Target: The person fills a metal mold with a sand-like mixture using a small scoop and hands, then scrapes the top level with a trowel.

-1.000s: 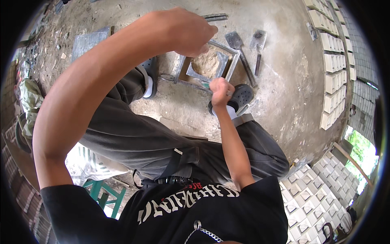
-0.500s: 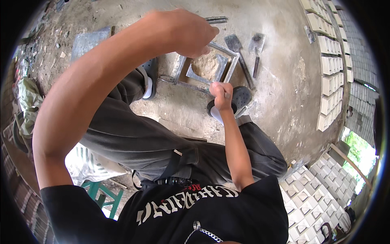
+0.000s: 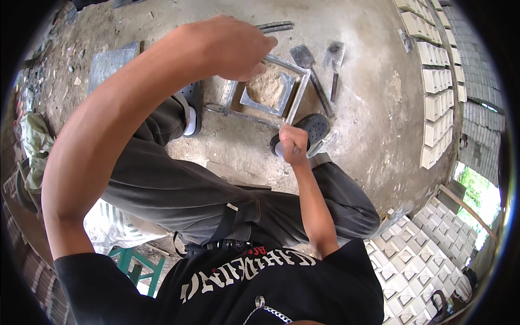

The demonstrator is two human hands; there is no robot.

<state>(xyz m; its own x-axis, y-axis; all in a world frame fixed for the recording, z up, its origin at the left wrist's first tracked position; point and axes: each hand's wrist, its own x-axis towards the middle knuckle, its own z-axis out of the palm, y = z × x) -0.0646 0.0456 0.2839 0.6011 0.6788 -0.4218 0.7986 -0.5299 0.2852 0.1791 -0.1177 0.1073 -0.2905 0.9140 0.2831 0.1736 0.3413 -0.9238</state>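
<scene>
A square metal mould frame (image 3: 300, 100) rests on the concrete floor between my feet. Inside it lies a grey metal plate (image 3: 286, 96) with a curved-sided opening, filled with pale sandy powder (image 3: 265, 91). My left hand (image 3: 238, 51) reaches over the frame's far left corner with its fingers curled; whatever they grip is hidden under the hand. Close to the near right corner, my right hand (image 3: 293, 143) is closed in a fist around a thin grey rod-like handle, its end showing at the fist. A looped metal handle (image 3: 215, 108) juts from the frame's left side.
Right of the frame lie a dark long-handled trowel (image 3: 314, 76) and a second trowel (image 3: 334, 67). Dark metal bars (image 3: 275, 26) sit beyond it, and a grey metal sheet (image 3: 111, 62) at left. Pale blocks (image 3: 436, 103) line the right side; more (image 3: 411, 265) are stacked lower right.
My right hand has drawn slightly toward me and tilted, still in a fist. The left hand keeps its place over the frame. The whole view has shifted a little.
</scene>
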